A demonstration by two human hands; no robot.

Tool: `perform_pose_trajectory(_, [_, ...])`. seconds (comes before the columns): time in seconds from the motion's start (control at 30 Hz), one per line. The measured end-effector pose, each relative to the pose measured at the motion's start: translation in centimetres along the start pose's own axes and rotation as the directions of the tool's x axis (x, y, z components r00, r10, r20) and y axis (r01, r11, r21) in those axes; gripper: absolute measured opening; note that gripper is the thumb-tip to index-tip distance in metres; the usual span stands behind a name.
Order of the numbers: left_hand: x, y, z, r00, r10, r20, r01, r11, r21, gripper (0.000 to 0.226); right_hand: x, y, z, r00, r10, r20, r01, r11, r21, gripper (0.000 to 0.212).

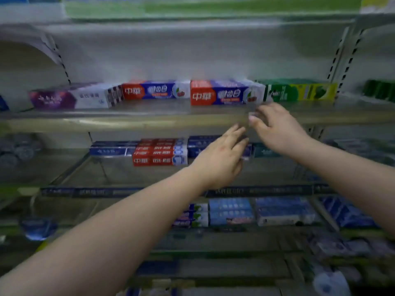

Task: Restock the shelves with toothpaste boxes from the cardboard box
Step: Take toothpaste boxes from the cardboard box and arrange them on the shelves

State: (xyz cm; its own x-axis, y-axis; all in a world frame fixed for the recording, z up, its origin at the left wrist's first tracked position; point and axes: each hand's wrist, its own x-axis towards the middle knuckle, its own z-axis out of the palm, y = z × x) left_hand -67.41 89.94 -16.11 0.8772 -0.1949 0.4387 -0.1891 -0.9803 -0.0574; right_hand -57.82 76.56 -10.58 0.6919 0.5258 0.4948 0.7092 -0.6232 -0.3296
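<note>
From the head camera, both bare arms reach toward a pale metal upper shelf (149, 116). The left hand (220, 159) hovers below its front edge, fingers (235, 133) loosely spread and empty. The right hand (277, 129) is at the shelf lip, fingers (255, 119) open, holding nothing, just beside a red-and-blue toothpaste box (224, 95) lying flat on the shelf. Along the same row lie a purple-and-white box (72, 98), a second red-and-blue box (154, 90) and a green-and-yellow box (299, 91). A stack of red boxes (159, 154) sits on the glass shelf below.
</note>
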Motion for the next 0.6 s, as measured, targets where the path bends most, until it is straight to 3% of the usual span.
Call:
perform_pose_trajectory(0.17, [-5.8,1.0,3.6,0.98,-0.129,0.153,0.139,0.988,-0.061,0.058,-6.7,-0.1,3.2,0.992,0.054,0.111,-0.057,0.998,0.022,0.049])
perform_pose_trajectory(0.3, [-13.0,2.2,9.3,0.898,-0.241,0.368,0.307,0.942,-0.133,0.054,-15.0,0.8,8.6,0.914,0.241,0.326,-0.266,0.963,0.035,0.043])
perform_pose_trajectory(0.4, [-19.8,3.1,14.7,0.806,-0.248,0.538,0.398,0.9,-0.18,0.051,-21.7,2.2,13.2,0.741,0.408,0.534,-0.485,0.875,0.004,0.043])
perform_pose_trajectory(0.53, [-29.7,5.2,21.6,0.64,-0.248,0.728,0.531,0.827,-0.184,0.056,-30.7,4.2,20.4,0.392,0.64,0.661,-0.828,0.558,-0.049,0.044])
perform_pose_trajectory(0.6, [-34.5,6.3,24.7,0.573,-0.263,0.777,0.594,0.786,-0.172,0.047,-35.5,4.5,24.3,0.282,0.67,0.687,-0.888,0.454,-0.078,0.039])
